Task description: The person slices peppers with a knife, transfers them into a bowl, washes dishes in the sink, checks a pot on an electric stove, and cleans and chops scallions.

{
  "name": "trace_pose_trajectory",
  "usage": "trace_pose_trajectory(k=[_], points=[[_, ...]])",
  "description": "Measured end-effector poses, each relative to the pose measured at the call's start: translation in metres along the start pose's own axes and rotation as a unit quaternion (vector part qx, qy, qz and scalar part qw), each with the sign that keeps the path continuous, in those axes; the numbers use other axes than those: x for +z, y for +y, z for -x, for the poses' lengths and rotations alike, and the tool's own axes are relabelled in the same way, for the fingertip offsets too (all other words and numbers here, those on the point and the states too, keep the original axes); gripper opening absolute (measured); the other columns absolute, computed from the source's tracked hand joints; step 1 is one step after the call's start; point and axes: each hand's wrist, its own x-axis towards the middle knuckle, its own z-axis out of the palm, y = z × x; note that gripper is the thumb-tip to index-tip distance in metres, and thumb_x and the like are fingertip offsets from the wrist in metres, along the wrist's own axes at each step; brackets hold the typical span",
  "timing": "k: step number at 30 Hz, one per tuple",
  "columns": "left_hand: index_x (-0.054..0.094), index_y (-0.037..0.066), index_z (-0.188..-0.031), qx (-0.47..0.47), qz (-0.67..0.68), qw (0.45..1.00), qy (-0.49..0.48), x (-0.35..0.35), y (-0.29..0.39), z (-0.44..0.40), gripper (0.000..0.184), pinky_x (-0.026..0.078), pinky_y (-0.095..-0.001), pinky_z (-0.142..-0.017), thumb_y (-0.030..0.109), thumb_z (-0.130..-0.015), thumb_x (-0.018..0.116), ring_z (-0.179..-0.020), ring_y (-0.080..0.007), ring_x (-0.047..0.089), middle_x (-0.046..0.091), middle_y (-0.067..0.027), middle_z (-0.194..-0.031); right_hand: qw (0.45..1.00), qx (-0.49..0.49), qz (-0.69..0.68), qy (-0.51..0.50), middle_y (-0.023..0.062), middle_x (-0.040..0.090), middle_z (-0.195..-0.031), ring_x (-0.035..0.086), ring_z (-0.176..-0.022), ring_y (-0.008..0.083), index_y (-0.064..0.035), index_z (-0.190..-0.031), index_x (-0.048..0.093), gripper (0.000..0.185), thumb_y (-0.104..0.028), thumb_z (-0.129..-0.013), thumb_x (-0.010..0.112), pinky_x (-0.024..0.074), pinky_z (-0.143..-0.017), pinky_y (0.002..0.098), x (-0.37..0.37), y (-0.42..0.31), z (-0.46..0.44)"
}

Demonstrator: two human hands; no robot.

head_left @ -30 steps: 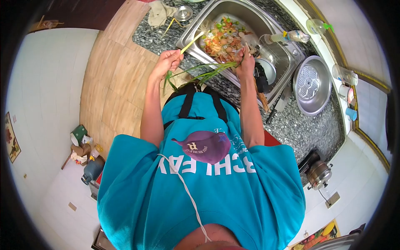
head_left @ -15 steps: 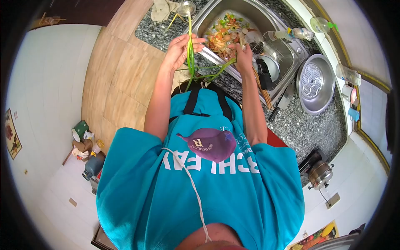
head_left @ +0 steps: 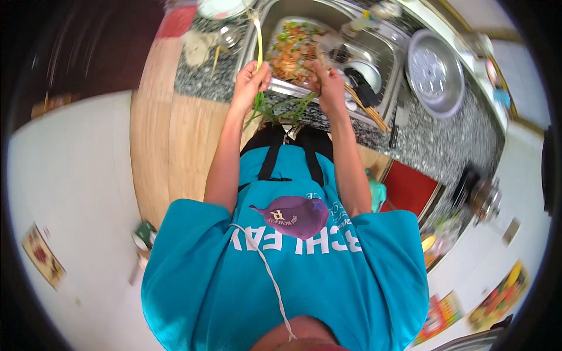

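Note:
My left hand (head_left: pixel 252 83) is closed around a green onion stalk (head_left: pixel 259 48), whose pale root end points up past the sink's left edge. Green leaves hang below the fist. My right hand (head_left: pixel 329 85) is closed on more green onions (head_left: pixel 301 109), with their leaves trailing down and left at the counter's front edge. Behind both hands, the steel sink (head_left: pixel 267 22) holds a heap of mixed food scraps (head_left: pixel 291 52). To the right of my right hand lie a white bowl (head_left: pixel 364 73), a black item and wooden chopsticks (head_left: pixel 367 109).
A steel basin (head_left: pixel 434 73) stands on the counter right of the sink. On the left are a cloth (head_left: pixel 198 48), a small metal lid (head_left: pixel 229 36) and a white plate (head_left: pixel 222 7). A bottle (head_left: pixel 383 11) is behind the sink; a pot (head_left: pixel 485 200) sits far right.
The view has turned, shifting the counter and room. My left hand has closed more tightly around the stalk and lies lower and left of the sink scraps. My right hand keeps its hold.

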Motion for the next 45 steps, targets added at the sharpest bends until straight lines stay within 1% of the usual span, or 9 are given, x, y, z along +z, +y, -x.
trace_pose_trajectory(k=[5,9,14,20,22,33,38,42,45], points=[[0.058,-0.004,-0.104,0.007,-0.127,0.975,-0.181,0.068,-0.022,0.003,0.028,0.055,-0.0306,-0.081,0.023,-0.104,0.050,-0.090,-0.0190,0.069,0.071,-0.0116,-0.097,0.976,-0.042,-0.213,-0.023,0.0017,0.058,-0.076,0.048,-0.063,0.0084,0.0005,-0.101,0.062,0.022,-0.019,-0.102,0.054,0.0382,-0.056,0.0257,-0.013,0.002,0.076],[0.060,0.002,-0.108,0.032,-0.251,0.898,-0.361,0.115,-0.037,0.050,0.020,0.039,-0.0243,-0.063,0.018,-0.103,0.048,-0.069,-0.0066,0.046,0.057,0.0015,-0.082,0.935,-0.190,-0.261,0.145,0.0028,0.059,-0.078,0.052,-0.066,0.0110,-0.0013,-0.102,0.059,0.027,-0.027,-0.103,0.052,0.0445,-0.060,0.0255,-0.032,0.018,0.137],[0.061,0.001,-0.102,-0.025,-0.274,0.818,-0.505,0.160,-0.082,0.118,0.021,0.041,-0.0248,-0.063,0.018,-0.103,0.049,-0.073,-0.0053,0.050,0.057,0.0011,-0.080,0.876,-0.265,-0.273,0.297,0.0011,0.058,-0.076,0.052,-0.064,0.0094,-0.0027,-0.101,0.060,0.029,-0.030,-0.104,0.051,0.0439,-0.055,0.0237,-0.071,0.052,0.235],[0.062,0.000,-0.102,-0.057,-0.345,0.677,-0.648,0.216,-0.117,0.226,0.016,0.040,-0.0211,-0.063,0.015,-0.099,0.057,-0.073,-0.0029,0.050,0.059,0.0026,-0.080,0.763,-0.209,0.081,0.606,-0.0003,0.061,-0.073,0.053,-0.062,0.0057,-0.0017,-0.093,0.064,0.033,-0.033,-0.100,0.057,0.0433,-0.056,0.0222,-0.138,0.126,0.348],[0.064,-0.002,-0.108,-0.097,-0.229,0.703,-0.667,0.225,-0.159,0.268,0.020,0.039,-0.0239,-0.059,0.014,-0.098,0.059,-0.072,-0.0033,0.049,0.061,0.0019,-0.082,0.729,-0.261,-0.012,0.633,-0.0008,0.060,-0.071,0.050,-0.061,0.0056,-0.0018,-0.091,0.065,0.033,-0.032,-0.100,0.058,0.0389,-0.054,0.0225,-0.146,0.136,0.387],[0.062,-0.003,-0.115,-0.177,-0.251,0.591,-0.746,0.285,-0.235,0.419,0.023,0.047,-0.0252,-0.078,0.014,-0.099,0.060,-0.091,-0.0070,0.058,0.066,-0.0011,-0.098,0.653,-0.237,0.005,0.719,0.0083,0.070,-0.075,0.063,-0.065,0.0151,0.0022,-0.087,0.067,0.044,-0.037,-0.102,0.054,0.0481,-0.059,0.0289,-0.221,0.192,0.542],[0.054,0.000,-0.129,-0.193,-0.252,0.529,-0.787,0.300,-0.247,0.428,0.032,0.044,-0.0255,-0.090,0.015,-0.101,0.055,-0.103,-0.0076,0.053,0.060,-0.0014,-0.113,0.644,-0.348,-0.356,0.581,0.0175,0.072,-0.099,0.071,-0.085,0.0230,0.0058,-0.104,0.061,0.048,-0.038,-0.106,0.041,0.0561,-0.073,0.0329,-0.244,0.184,0.558],[0.055,0.000,-0.122,-0.195,-0.321,0.491,-0.786,0.304,-0.242,0.397,0.026,0.043,-0.0259,-0.090,0.013,-0.100,0.056,-0.102,-0.0093,0.053,0.059,-0.0011,-0.110,0.698,-0.329,-0.370,0.517,0.0190,0.071,-0.102,0.071,-0.089,0.0248,0.0051,-0.111,0.057,0.047,-0.038,-0.107,0.038,0.0571,-0.075,0.0354,-0.259,0.170,0.548],[0.055,-0.001,-0.118,-0.130,-0.307,0.576,-0.746,0.301,-0.228,0.377,0.024,0.044,-0.0268,-0.089,0.012,-0.098,0.056,-0.101,-0.0105,0.053,0.059,-0.0029,-0.108,0.722,-0.284,-0.395,0.492,0.0120,0.068,-0.088,0.066,-0.076,0.0210,0.0020,-0.109,0.057,0.045,-0.039,-0.106,0.039,0.0554,-0.068,0.0328,-0.263,0.147,0.515]])
